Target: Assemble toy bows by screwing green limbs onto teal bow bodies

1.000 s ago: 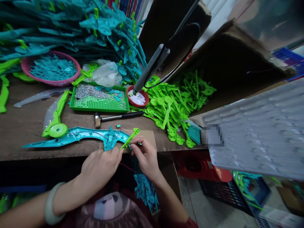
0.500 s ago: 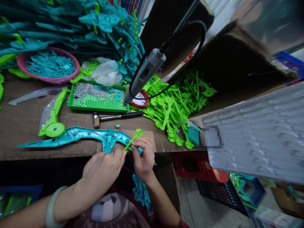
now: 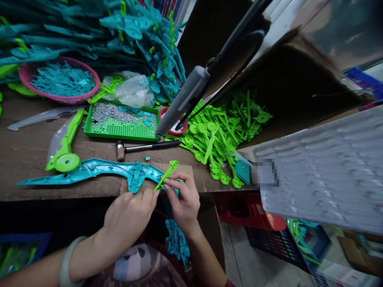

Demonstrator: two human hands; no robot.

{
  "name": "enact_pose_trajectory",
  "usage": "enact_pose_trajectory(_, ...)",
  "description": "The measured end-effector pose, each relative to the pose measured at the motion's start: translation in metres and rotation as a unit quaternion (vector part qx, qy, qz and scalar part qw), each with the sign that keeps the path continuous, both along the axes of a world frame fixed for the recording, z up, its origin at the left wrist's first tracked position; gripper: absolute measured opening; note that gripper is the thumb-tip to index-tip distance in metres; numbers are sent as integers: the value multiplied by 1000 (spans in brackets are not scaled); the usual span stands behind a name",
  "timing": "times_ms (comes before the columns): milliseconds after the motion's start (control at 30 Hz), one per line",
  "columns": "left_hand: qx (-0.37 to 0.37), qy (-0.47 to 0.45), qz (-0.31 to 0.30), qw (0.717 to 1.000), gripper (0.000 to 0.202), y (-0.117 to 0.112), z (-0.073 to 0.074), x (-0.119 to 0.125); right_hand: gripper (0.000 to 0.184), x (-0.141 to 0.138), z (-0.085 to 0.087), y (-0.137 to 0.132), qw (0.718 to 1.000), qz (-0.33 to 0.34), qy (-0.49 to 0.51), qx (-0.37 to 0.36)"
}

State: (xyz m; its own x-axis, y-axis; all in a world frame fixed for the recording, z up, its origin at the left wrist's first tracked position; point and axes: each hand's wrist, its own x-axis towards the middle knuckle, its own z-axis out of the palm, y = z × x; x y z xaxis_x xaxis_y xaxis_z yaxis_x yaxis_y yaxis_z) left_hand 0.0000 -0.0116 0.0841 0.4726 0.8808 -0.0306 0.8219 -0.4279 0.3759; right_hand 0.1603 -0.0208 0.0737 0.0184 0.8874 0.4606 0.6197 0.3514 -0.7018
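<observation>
My left hand (image 3: 131, 211) is closed on the lower end of a slim green plastic piece (image 3: 167, 173). Thumb and fingers of my right hand (image 3: 184, 201) pinch at the middle of that piece; any small part between them is hidden. Beneath both hands lies a long curved teal plastic shell (image 3: 104, 167), hollow side up, with thin red wires and a small connector (image 3: 147, 158) at its edge. At the shell's left part rests a green round-ended part with a clear blade (image 3: 67, 161).
A hammer (image 3: 143, 148) lies behind the shell. Beyond it stand a green tray (image 3: 122, 137) of screws and a pink basket (image 3: 60, 97) of teal pieces. An electric screwdriver (image 3: 185, 99) hangs over the tray. Green parts (image 3: 215, 131) are heaped at right, teal shells (image 3: 134, 32) behind.
My right hand's fingers have shifted and spread slightly on the green piece. The hanging screwdriver has turned a little. My left hand keeps its hold.
</observation>
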Motion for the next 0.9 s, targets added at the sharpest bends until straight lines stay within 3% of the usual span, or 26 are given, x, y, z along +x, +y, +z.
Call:
enact_pose_trajectory(100, 60, -53, -11, 997, 55, -3, -5, 1, 3, -3, 0, 0, 974, -28, 214, -75)
enact_pose_trajectory(167, 107, -87, -24, 990, 56, -4, -8, 1, 15, -6, 0, 2, 913, -12, 376, -157)
enact_pose_trajectory(233, 128, -114, -34, 985, 56, -5, -11, -1, 29, -8, 0, 3, 852, 27, 465, -239)
enact_pose_trajectory(300, 125, -131, -43, 983, 55, -5, -14, -2, 30, -9, 2, 3, 832, 53, 478, -278)
enact_pose_trajectory(467, 81, -103, -86, 988, 51, 14, -18, -2, 26, 2, 4, 7, 857, 74, 440, -258)
enact_pose_trajectory(600, 110, -92, -148, 979, 42, 45, 8, 0, 27, 28, 27, 17, 916, 87, 328, -212)
enact_pose_trajectory(667, 182, -178, -115, 960, 27, 53, 26, 9, 21, 42, 50, 18, 958, 28, 264, -107)
enact_pose_trajectory(733, 213, -320, -45, 922, 44, 53, 36, 26, 14, 53, 76, 16, 972, -51, 224, 38)
enact_pose_trajectory(833, 119, -474, -29, 872, 79, 41, 32, 62, 16, 63, 111, 15, 957, -85, 209, 182)
enact_pose_trajectory(900, 10, -486, -82, 870, 78, 32, 22, 81, 17, 72, 124, 18, 948, -63, 228, 211)
